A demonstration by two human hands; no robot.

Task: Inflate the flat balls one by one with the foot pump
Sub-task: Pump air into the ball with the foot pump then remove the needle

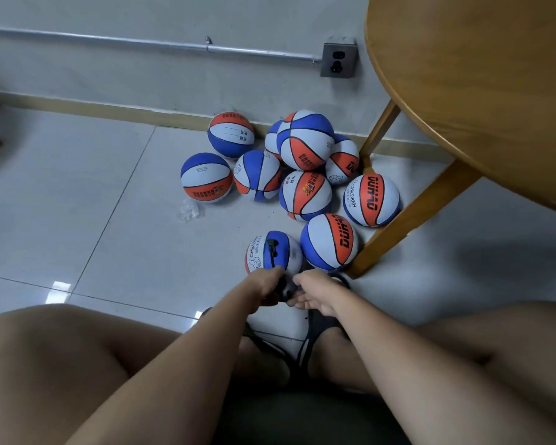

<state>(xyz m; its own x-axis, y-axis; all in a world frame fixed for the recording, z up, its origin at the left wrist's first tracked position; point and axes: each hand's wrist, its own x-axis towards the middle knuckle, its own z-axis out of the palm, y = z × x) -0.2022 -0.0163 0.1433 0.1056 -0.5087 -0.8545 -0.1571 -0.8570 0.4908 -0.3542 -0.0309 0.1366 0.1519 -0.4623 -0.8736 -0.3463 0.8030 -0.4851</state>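
Left hand: reaches forward and low, fingers curled around a black pump part held between the two hands. Right hand: just beside the left, fingers bent in toward the same black part and touching it. Whether it actually grips the part: cannot tell. Both forearms run out from between the seated person's bare knees.

Tiled floor: pale, glossy, and carries everything below.

Round wooden table: upper right. One slanted table leg comes down to the floor just right of the hands.

Pile of balls: blue, white and orange, against the skirting board, well beyond the hands. Some are stacked, and several look dented.

Nearest ball: sits directly beyond the left hand, its lower edge hidden by the knuckles. It touches a neighbouring ball on its right.

Black hose: lies over the top of the nearest ball, nozzle end uppermost, and runs down to the left hand. A hose loop shows just behind the right hand.

Wall socket: grey plate at the end of a wall pipe.

Clear plastic scrap: on the floor, left of the pile and apart from the hands.
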